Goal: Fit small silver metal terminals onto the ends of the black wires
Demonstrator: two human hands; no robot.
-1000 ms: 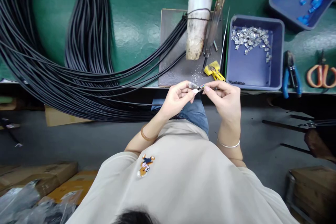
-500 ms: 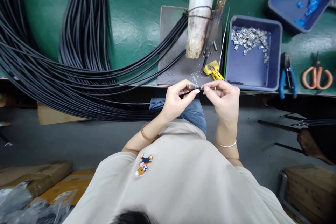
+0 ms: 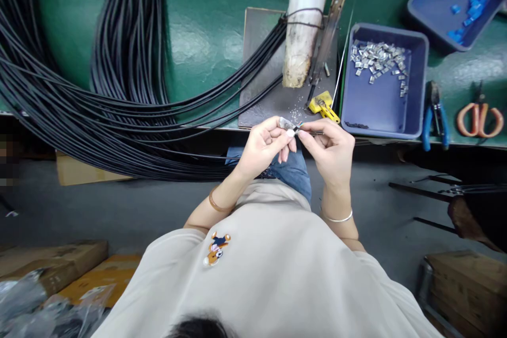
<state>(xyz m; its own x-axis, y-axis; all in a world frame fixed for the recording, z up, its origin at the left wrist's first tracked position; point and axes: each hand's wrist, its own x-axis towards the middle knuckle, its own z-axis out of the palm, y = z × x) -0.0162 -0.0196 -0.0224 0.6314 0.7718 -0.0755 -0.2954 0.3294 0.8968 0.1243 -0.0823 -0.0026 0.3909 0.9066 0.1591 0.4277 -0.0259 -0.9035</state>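
Note:
My left hand (image 3: 263,145) is closed in a pinch on the end of a black cable (image 3: 296,128), thumb against index finger. A greyish wrap covers that index fingertip. Opposite it, my right hand (image 3: 330,148) pinches the tip of the same cable, where small coloured wire ends seem to show; they are too small to make out well. Both hands meet just in front of the bench edge, above my lap. To their left sweeps a large bundle of black cables (image 3: 119,121). Beyond my fingers, a yellow tool (image 3: 324,105) lies on a dark board (image 3: 265,108).
A wrapped white post (image 3: 303,26) stands over the board. On the right are a bin (image 3: 380,113) of metal connector shells, a bin (image 3: 430,8) of blue parts, blue-handled pliers (image 3: 434,116) and orange-handled scissors (image 3: 479,113). Cardboard boxes (image 3: 467,290) sit on the floor.
My right hand has shifted slightly left, closer to my left fingertips. The lower fingers of my left hand now show below the cable end.

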